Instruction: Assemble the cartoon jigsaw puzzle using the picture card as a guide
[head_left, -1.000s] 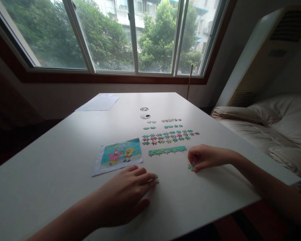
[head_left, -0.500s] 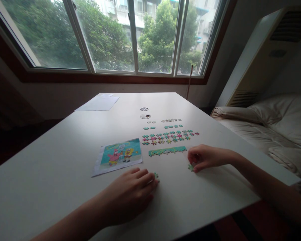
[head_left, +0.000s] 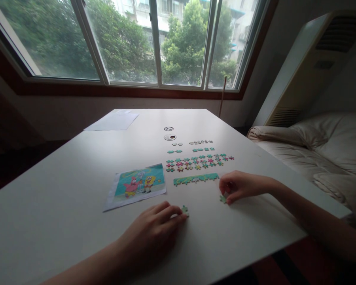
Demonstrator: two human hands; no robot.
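The left hand [head_left: 156, 226] has changed its hold: a second ago its fingers stretch flat over a green piece [head_left: 184, 209], and now thumb and fingertip come together at the near edge of that piece, so more of it shows. It seems pinched; whether it is lifted off the table [head_left: 225, 233], I cannot tell. The right hand [head_left: 241, 186] matches the earlier pictures, thumb and finger closed on another green piece [head_left: 222, 199], its fingers hiding part of it. The view as a whole has shifted a little. Each hand thus has a piece of its own, and the two lie well apart, neither joined to the joined strip [head_left: 195, 179] on their far side.

The strip's right end is near the right hand. Past it lie rows of loose pieces [head_left: 178, 164], so the strip sits between these rows and the hands. The picture sheet [head_left: 141, 182] is left of the strip, just beyond the left hand. Farther off are two round items [head_left: 170, 137] and, at far left, white paper [head_left: 114, 122]. A sofa [head_left: 284, 138] stands to the right.
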